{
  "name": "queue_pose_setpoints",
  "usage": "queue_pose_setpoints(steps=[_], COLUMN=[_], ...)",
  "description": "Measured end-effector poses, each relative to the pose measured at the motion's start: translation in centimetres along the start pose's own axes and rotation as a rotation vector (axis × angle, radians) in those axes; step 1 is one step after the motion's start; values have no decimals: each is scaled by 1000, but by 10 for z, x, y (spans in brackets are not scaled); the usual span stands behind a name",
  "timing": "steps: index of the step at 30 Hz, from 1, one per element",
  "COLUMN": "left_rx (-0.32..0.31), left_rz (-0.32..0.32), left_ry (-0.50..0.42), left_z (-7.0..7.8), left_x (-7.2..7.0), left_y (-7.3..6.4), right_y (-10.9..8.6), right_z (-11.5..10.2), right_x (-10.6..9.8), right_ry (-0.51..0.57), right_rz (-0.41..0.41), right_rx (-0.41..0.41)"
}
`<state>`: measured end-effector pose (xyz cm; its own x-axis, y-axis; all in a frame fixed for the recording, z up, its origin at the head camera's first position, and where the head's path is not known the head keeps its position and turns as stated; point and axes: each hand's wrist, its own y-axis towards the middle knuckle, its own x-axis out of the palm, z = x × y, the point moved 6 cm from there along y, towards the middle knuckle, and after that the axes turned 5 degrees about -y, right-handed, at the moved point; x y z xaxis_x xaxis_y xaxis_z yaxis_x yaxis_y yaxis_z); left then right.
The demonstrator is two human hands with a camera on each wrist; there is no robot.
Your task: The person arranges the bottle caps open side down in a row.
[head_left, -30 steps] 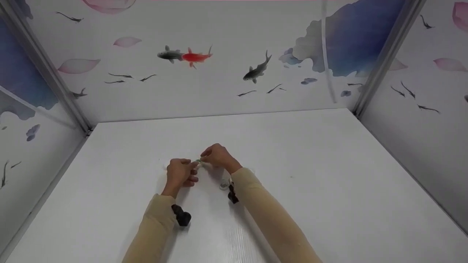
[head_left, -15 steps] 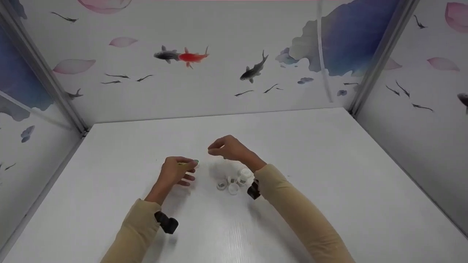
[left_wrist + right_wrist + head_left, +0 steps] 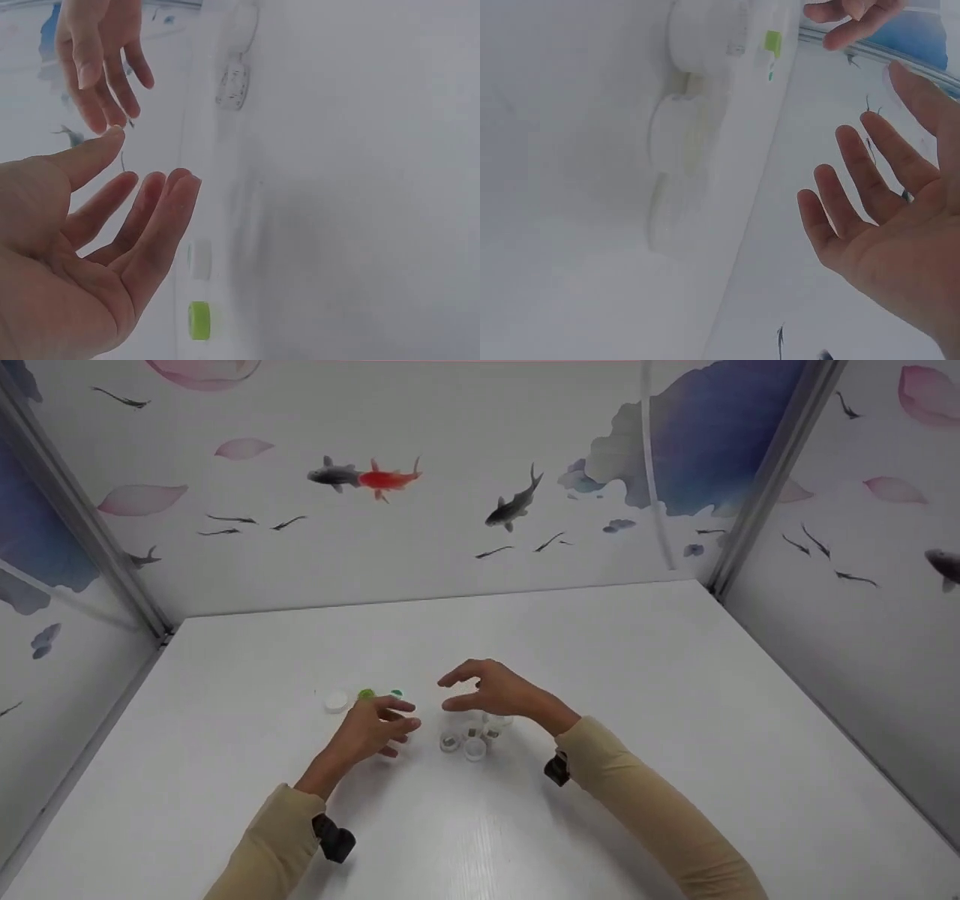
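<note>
My left hand (image 3: 373, 727) hovers low over the table, fingers spread and slightly bent, holding nothing. Just beyond it is a row of small round pieces: a white disc (image 3: 337, 702), a lime-green one (image 3: 366, 694) and a white one with a teal top (image 3: 396, 694). In the left wrist view the lime-green piece (image 3: 199, 320) looks like a short cylinder. My right hand (image 3: 501, 690) is held above a cluster of small, clear-white round pieces (image 3: 475, 749), its thumb and fingers apart and nothing between them. It partly hides that cluster in the head view.
A white table (image 3: 645, 675) spreads around the hands. Printed panels (image 3: 465, 427) with fish and petals stand behind it and along both sides. The right wrist view shows the white round pieces (image 3: 679, 135) close together in a line.
My left hand has let go of the teal-topped piece, now lying beside the green one, and has drawn back. My right hand has moved away to the right, opened and lowered.
</note>
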<state>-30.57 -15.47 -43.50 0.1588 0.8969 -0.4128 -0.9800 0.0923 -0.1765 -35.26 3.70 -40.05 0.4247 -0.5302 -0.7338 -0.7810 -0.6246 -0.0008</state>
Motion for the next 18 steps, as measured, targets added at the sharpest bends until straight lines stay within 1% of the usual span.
queue_pose_setpoints(steps=[3,6,9,13,18], left_rx=[-18,-13,-12,-14,23], left_rz=[9,10,9,8,3], left_ry=[55,102,115,117,178], left_z=[-5,-7,-9,-11,-10], left_x=[8,15,21,26,31], left_y=[-1,-1,-2,-1,1], right_y=[-3,-5,-5,-5,-4], right_z=[6,12,17,19,20], right_x=[7,13,20,26,31], right_ry=[-37,-74,-112,-146,-175], right_rz=[-25,-45,-66,-88,-109], right_rx=[22,63,91,83,70])
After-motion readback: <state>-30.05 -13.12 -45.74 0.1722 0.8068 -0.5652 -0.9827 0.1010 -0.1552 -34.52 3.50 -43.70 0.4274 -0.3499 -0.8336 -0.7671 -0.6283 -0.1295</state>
